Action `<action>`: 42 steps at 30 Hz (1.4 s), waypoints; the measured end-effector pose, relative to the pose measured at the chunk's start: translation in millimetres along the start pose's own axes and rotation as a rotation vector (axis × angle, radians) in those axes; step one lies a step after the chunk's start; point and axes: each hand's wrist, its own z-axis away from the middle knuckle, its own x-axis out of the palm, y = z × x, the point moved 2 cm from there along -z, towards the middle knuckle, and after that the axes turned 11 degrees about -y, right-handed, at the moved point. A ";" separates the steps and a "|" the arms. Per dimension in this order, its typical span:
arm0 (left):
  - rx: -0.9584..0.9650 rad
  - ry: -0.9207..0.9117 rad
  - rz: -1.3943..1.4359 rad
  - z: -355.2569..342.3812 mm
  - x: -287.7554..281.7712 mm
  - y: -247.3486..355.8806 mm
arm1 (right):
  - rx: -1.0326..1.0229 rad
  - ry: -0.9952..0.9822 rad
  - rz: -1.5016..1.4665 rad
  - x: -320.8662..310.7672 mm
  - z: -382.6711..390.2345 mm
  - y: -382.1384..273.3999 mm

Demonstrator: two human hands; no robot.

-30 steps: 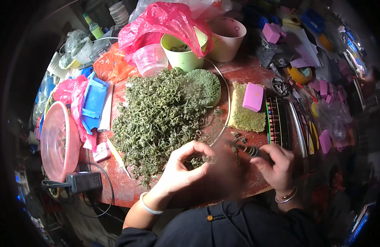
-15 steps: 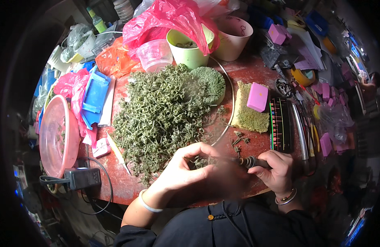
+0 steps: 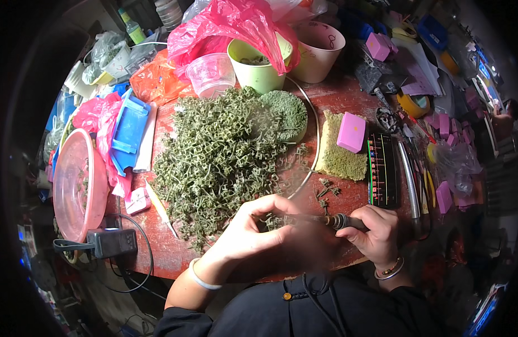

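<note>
Between the left hand's (image 3: 264,227) pinching fingertips sits a small green piece (image 3: 272,222), just below the green pile (image 3: 219,157). The right hand (image 3: 374,233) grips a dark pen-like tool (image 3: 326,220), tip reaching those fingertips.

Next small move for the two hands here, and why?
Probably bring the tip of the dark rod-shaped tool the last bit onto the small green piece. The right hand grips the tool with its tip aimed left at the piece pinched in the left hand; whether they touch is blurred. The green pile lies just beyond.
</note>
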 end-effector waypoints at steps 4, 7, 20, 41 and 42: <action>0.001 -0.002 0.013 -0.6 0.4 2.3 | 0.001 0.006 0.000 -0.4 -0.2 -0.3; 0.011 -0.006 -0.032 -0.8 -0.1 2.7 | 0.004 0.002 0.002 -0.8 0.1 -0.3; 0.012 0.026 -0.040 -2.9 1.8 3.0 | 0.059 0.023 -0.052 -6.7 2.5 -0.1; 0.084 0.125 -0.314 -5.9 5.8 7.1 | 0.026 0.047 0.090 -15.1 6.3 4.6; 0.076 0.125 -0.312 -5.8 6.0 6.7 | 0.032 0.035 0.093 -14.1 6.7 5.0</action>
